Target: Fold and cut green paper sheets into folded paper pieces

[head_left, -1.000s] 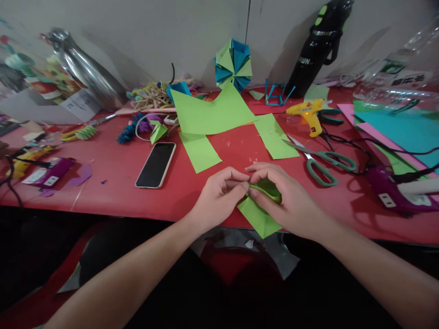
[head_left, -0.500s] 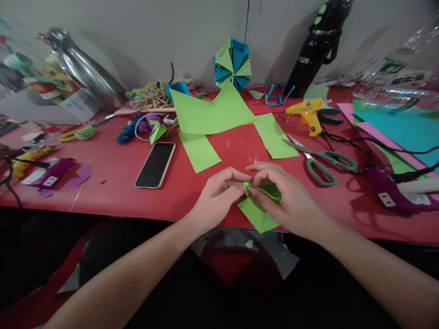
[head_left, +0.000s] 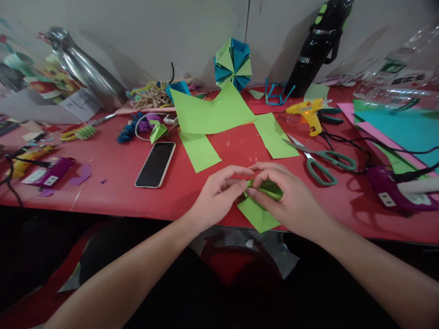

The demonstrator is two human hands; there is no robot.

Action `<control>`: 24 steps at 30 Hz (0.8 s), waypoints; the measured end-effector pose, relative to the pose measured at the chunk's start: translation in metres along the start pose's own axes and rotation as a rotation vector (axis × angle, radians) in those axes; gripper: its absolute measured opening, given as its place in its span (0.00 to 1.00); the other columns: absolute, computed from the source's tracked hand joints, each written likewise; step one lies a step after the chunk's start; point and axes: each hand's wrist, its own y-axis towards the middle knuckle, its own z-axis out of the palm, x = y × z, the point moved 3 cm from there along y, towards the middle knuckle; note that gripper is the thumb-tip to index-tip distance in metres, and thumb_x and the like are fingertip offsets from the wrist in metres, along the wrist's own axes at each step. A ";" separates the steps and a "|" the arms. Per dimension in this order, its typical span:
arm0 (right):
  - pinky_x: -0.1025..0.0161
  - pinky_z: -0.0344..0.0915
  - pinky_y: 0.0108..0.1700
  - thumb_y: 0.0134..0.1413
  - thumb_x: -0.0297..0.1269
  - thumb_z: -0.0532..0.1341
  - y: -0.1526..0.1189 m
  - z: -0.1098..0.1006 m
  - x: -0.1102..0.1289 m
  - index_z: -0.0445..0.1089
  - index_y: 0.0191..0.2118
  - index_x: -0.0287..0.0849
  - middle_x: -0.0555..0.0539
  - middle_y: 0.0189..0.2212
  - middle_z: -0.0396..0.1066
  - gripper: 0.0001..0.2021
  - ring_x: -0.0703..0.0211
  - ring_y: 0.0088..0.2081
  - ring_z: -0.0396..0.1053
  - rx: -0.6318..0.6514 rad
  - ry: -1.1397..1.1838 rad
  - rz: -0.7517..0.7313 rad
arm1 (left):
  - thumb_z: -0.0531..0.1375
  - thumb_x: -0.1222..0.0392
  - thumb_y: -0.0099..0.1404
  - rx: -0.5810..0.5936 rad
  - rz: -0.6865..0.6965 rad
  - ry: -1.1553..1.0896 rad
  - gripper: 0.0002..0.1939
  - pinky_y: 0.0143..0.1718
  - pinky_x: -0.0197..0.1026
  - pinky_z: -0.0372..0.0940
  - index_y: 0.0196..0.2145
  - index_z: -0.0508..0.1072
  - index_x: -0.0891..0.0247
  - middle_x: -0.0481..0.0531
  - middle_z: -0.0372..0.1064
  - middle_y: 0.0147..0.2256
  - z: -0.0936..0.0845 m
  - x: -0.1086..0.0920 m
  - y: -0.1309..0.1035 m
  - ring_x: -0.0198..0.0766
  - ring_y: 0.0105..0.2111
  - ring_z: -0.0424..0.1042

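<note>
A folded piece of green paper (head_left: 259, 214) is between my hands at the front edge of the red table (head_left: 113, 196). My left hand (head_left: 219, 192) pinches its left tip between thumb and fingers. My right hand (head_left: 286, 196) grips the same paper from the right, thumb and index finger closed near that tip. Both sets of fingertips nearly meet, and they hide part of the folds. The lower flap of the paper hangs out below my right hand.
Beyond my hands lie green sheets (head_left: 212, 112) and scissors (head_left: 320, 160). A phone (head_left: 156, 164) is at the left. A yellow glue gun (head_left: 308, 114), a black bottle (head_left: 317, 50) and a purple power strip (head_left: 391, 189) stand or lie to the right.
My left thumb and fingertips have shifted slightly right, closer over the paper's tip. The rest looks the same.
</note>
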 end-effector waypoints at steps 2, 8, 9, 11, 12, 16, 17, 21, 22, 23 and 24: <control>0.49 0.66 0.58 0.58 0.42 0.66 0.000 -0.002 -0.002 0.67 0.38 0.48 0.43 0.54 0.71 0.08 0.47 0.59 0.67 -0.067 -0.005 0.001 | 0.61 0.58 0.68 -0.024 -0.012 0.003 0.10 0.32 0.37 0.66 0.46 0.78 0.60 0.51 0.75 0.34 -0.001 -0.001 0.000 0.34 0.30 0.71; 0.44 0.68 0.58 0.48 0.48 0.73 0.001 -0.006 -0.014 0.61 0.60 0.50 0.39 0.61 0.67 0.36 0.43 0.60 0.68 -0.173 0.239 0.144 | 0.61 0.56 0.68 -0.091 0.005 0.038 0.12 0.39 0.40 0.70 0.46 0.79 0.63 0.53 0.77 0.37 -0.011 -0.005 0.005 0.37 0.35 0.74; 0.45 0.71 0.56 0.47 0.48 0.74 0.001 -0.006 -0.016 0.61 0.61 0.49 0.39 0.59 0.69 0.37 0.43 0.58 0.70 -0.151 0.305 0.201 | 0.62 0.55 0.68 -0.093 0.027 0.038 0.12 0.39 0.40 0.70 0.45 0.80 0.63 0.54 0.77 0.37 -0.013 -0.005 0.006 0.38 0.36 0.74; 0.47 0.75 0.49 0.47 0.49 0.73 0.002 -0.005 -0.018 0.63 0.60 0.48 0.39 0.53 0.75 0.36 0.44 0.50 0.76 -0.094 0.425 0.314 | 0.62 0.55 0.68 -0.097 0.069 0.050 0.12 0.40 0.39 0.70 0.44 0.80 0.63 0.53 0.77 0.37 -0.017 -0.006 0.008 0.38 0.36 0.74; 0.48 0.76 0.46 0.47 0.49 0.73 0.003 -0.006 -0.019 0.66 0.58 0.47 0.40 0.50 0.77 0.34 0.45 0.46 0.77 -0.075 0.467 0.359 | 0.62 0.55 0.68 -0.100 0.084 0.060 0.12 0.39 0.39 0.70 0.44 0.80 0.63 0.53 0.77 0.37 -0.018 -0.006 0.009 0.38 0.36 0.74; 0.52 0.77 0.39 0.45 0.49 0.75 0.006 -0.011 -0.018 0.73 0.51 0.43 0.42 0.43 0.79 0.28 0.48 0.40 0.78 -0.107 0.467 0.409 | 0.63 0.55 0.68 -0.108 0.111 0.058 0.11 0.40 0.39 0.70 0.43 0.80 0.63 0.53 0.77 0.37 -0.019 -0.006 0.010 0.37 0.35 0.74; 0.53 0.77 0.39 0.44 0.49 0.75 0.007 -0.013 -0.017 0.73 0.51 0.43 0.42 0.43 0.79 0.29 0.48 0.40 0.78 -0.110 0.465 0.402 | 0.63 0.55 0.68 -0.108 0.107 0.049 0.11 0.41 0.40 0.71 0.43 0.80 0.63 0.53 0.78 0.38 -0.019 -0.006 0.010 0.37 0.36 0.75; 0.54 0.78 0.40 0.43 0.46 0.76 0.006 -0.013 -0.015 0.72 0.54 0.46 0.44 0.45 0.79 0.31 0.48 0.42 0.79 -0.040 0.486 0.383 | 0.63 0.54 0.67 -0.125 0.098 -0.001 0.12 0.42 0.41 0.72 0.43 0.79 0.64 0.54 0.78 0.38 -0.020 -0.004 0.011 0.38 0.37 0.76; 0.54 0.78 0.40 0.44 0.45 0.75 0.006 -0.012 -0.015 0.72 0.54 0.46 0.44 0.44 0.80 0.30 0.48 0.42 0.79 -0.027 0.479 0.387 | 0.64 0.54 0.67 -0.130 0.101 -0.013 0.12 0.42 0.41 0.72 0.44 0.79 0.64 0.54 0.78 0.37 -0.021 -0.004 0.011 0.38 0.37 0.76; 0.53 0.78 0.40 0.44 0.44 0.75 0.006 -0.012 -0.015 0.73 0.54 0.46 0.44 0.43 0.80 0.29 0.48 0.42 0.79 -0.026 0.474 0.393 | 0.64 0.54 0.67 -0.133 0.101 -0.023 0.12 0.42 0.41 0.72 0.44 0.79 0.64 0.53 0.78 0.37 -0.021 -0.004 0.012 0.38 0.36 0.76; 0.53 0.78 0.40 0.45 0.44 0.75 0.006 -0.011 -0.015 0.73 0.53 0.46 0.44 0.42 0.80 0.28 0.48 0.41 0.79 -0.035 0.473 0.399 | 0.64 0.55 0.67 -0.135 0.099 -0.031 0.12 0.41 0.41 0.72 0.44 0.79 0.64 0.53 0.78 0.37 -0.021 -0.003 0.012 0.37 0.36 0.76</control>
